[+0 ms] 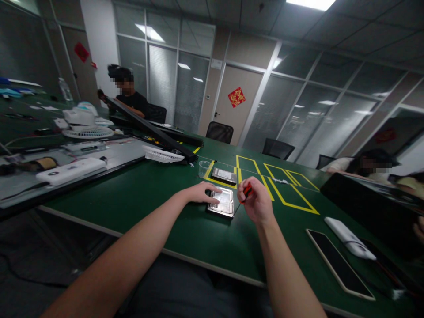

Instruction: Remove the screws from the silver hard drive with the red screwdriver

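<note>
A silver hard drive (pixel 222 202) lies flat on the green table in front of me. My left hand (pixel 202 193) rests on its left side, fingers spread over the metal cover. In my right hand (pixel 256 198) is a screwdriver (pixel 245 192) with a red and black handle, my fingers wrapped round it. Its thin shaft points down and left toward the drive's right edge; whether the tip touches the drive I cannot tell. Just behind lies a second hard drive (pixel 224 176) with a white label, beside a clear plastic cup (pixel 204 168).
Yellow tape rectangles (pixel 294 205) mark the table (pixel 198 238). To the right lie a phone (pixel 341 265), a white power strip (pixel 349 238) and a large black panel (pixel 367 207). A flat panel (pixel 126 154), fan parts (pixel 164 154) and a long black bar (pixel 155 130) occupy the left.
</note>
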`<state>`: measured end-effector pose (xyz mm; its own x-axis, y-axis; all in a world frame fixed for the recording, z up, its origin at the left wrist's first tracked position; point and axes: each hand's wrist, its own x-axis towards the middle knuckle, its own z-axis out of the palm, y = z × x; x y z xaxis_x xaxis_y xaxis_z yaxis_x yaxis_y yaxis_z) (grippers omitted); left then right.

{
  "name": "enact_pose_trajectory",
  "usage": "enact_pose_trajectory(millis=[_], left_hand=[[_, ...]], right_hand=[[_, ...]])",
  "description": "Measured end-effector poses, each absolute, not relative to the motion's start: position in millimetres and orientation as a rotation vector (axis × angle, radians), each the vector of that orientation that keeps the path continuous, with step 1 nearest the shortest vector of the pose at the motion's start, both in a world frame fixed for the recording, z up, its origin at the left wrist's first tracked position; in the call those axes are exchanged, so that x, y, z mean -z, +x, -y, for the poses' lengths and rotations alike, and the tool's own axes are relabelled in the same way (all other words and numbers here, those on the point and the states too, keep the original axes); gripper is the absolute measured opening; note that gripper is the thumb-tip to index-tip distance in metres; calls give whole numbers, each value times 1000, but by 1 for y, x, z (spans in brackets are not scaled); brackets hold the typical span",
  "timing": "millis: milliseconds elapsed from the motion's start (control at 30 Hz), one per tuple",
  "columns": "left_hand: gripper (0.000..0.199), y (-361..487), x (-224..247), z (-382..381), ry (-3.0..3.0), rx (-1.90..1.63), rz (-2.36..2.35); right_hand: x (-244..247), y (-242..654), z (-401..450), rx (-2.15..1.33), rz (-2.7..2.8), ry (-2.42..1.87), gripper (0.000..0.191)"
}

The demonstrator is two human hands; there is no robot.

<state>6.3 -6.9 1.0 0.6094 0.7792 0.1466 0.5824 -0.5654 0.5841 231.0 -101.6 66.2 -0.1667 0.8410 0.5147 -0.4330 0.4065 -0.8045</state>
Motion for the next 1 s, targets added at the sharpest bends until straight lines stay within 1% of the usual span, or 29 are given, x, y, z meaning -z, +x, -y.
enact_pose_trajectory(millis=[267, 400, 433, 633, 867, 933, 1000], left_hand=[[72, 6, -2, 7, 2330, -512, -1098], [69, 6, -1, 6, 2359, -532, -1067], [68, 6, 0, 5, 2368, -537, -1058], [70, 6, 1, 5, 2355, -544, -1075], [71, 6, -2, 7, 2346, -524, -1083], [72, 6, -2, 7, 2344, -527, -1081], [72, 6, -2, 8, 2340, -526, -1079]], right_hand=[[-68, 231, 103, -1210, 1301, -416, 18], [-68, 232, 101, -1230, 1262, -439, 33], [-68, 232, 100, -1234, 1252, -443, 34], [-68, 231, 102, -1211, 1295, -405, 24], [-67, 231, 103, -1221, 1311, -416, 20], [-68, 232, 102, -1244, 1301, -418, 22], [-68, 233, 101, -1265, 1284, -417, 29]])
